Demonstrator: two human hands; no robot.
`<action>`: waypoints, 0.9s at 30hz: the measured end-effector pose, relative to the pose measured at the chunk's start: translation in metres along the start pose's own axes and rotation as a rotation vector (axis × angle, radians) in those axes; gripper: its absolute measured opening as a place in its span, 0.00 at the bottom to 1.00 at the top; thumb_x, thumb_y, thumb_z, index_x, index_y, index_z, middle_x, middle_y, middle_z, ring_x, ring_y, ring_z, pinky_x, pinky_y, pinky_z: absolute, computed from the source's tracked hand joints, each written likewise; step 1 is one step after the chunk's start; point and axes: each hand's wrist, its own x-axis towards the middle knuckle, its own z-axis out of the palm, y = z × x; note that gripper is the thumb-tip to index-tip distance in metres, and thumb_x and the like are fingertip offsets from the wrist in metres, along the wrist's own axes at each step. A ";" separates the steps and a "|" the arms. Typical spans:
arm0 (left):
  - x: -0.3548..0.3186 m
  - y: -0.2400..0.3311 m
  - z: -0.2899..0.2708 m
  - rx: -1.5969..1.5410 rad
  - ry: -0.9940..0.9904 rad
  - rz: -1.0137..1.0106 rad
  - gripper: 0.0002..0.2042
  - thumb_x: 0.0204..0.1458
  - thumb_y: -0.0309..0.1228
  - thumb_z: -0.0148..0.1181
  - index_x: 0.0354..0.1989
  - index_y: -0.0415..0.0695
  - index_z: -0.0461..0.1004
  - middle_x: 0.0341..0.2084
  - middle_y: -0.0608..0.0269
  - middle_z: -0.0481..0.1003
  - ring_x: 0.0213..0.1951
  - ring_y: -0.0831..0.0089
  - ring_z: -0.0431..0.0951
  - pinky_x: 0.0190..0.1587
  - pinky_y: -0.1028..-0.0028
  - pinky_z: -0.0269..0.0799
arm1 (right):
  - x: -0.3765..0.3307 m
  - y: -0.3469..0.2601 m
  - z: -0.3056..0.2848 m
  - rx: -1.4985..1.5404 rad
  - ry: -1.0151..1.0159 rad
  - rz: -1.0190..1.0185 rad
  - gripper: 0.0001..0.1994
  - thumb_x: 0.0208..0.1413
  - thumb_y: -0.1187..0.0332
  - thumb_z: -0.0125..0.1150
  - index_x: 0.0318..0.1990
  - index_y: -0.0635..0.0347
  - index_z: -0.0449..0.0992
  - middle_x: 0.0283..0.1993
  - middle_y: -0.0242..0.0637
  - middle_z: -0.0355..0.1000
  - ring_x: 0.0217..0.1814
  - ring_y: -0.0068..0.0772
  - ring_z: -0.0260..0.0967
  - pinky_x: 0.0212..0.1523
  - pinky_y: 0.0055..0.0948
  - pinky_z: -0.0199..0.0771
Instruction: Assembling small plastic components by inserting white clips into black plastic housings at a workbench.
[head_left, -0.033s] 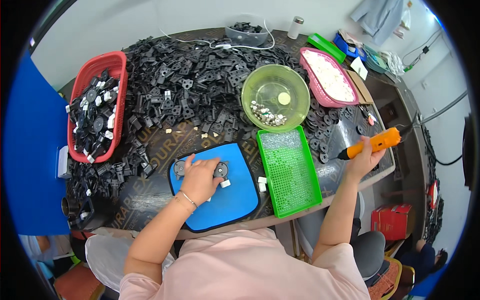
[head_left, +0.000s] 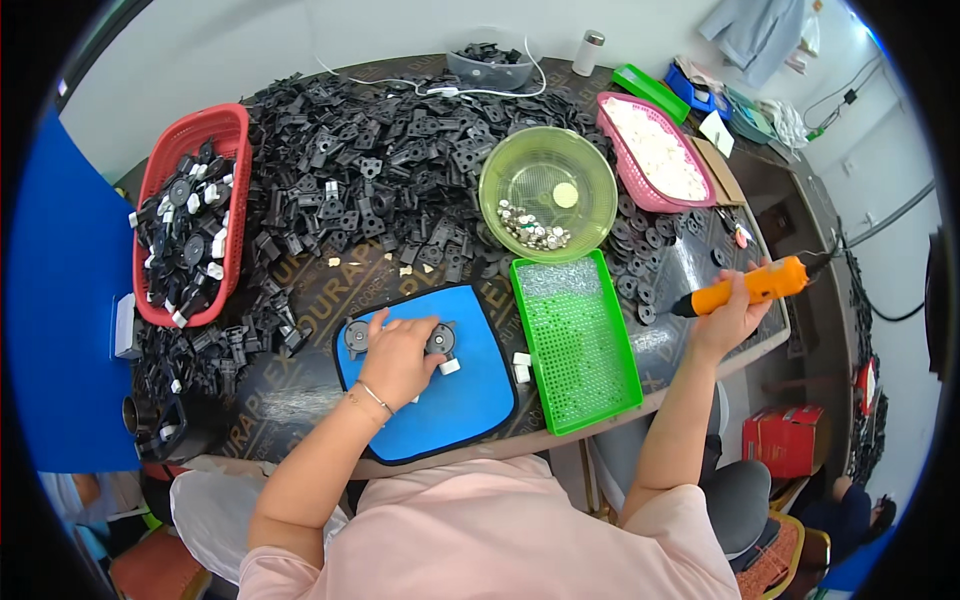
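A blue mat with a black border lies in front of me. My left hand rests on it, thumb and fingers closed on a black plastic part with a round disc; the palm side is hidden. A small white block sits against that part. Another black disc part lies at the left of the same hand. Off to the right, my right hand is wrapped round an orange electric screwdriver, held above the table with its black nose pointing left. Its cord trails off to the right.
A green perforated tray stands right of the mat, with white blocks between. Behind it are a yellow-green basket with metal pieces and a pink basket of white pieces. Heaped black parts and a red basket lie left.
The electric screwdriver in my right hand has shifted very slightly to the right. My left hand stays in place on the mat.
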 end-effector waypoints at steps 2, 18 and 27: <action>0.004 0.001 0.005 -0.019 0.011 0.015 0.23 0.39 0.32 0.69 0.47 0.44 0.73 0.35 0.58 0.76 0.42 0.62 0.75 0.60 0.58 0.53 | -0.012 -0.021 0.014 0.154 -0.074 0.160 0.16 0.53 0.76 0.55 0.49 0.60 0.63 0.43 0.36 0.65 0.32 0.26 0.67 0.34 0.26 0.70; 0.020 0.009 0.008 -0.215 -0.003 0.039 0.21 0.37 0.28 0.69 0.43 0.38 0.74 0.35 0.52 0.75 0.39 0.54 0.74 0.44 0.64 0.69 | -0.102 0.007 0.067 0.206 -0.562 0.197 0.12 0.49 0.82 0.54 0.40 0.62 0.62 0.38 0.37 0.60 0.27 0.25 0.66 0.30 0.28 0.70; 0.019 0.007 0.009 -0.268 -0.020 0.006 0.21 0.38 0.27 0.68 0.44 0.36 0.73 0.36 0.51 0.74 0.39 0.55 0.75 0.42 0.66 0.71 | -0.103 0.009 0.067 0.181 -0.591 0.255 0.11 0.49 0.81 0.54 0.39 0.62 0.62 0.32 0.37 0.63 0.26 0.26 0.66 0.30 0.27 0.70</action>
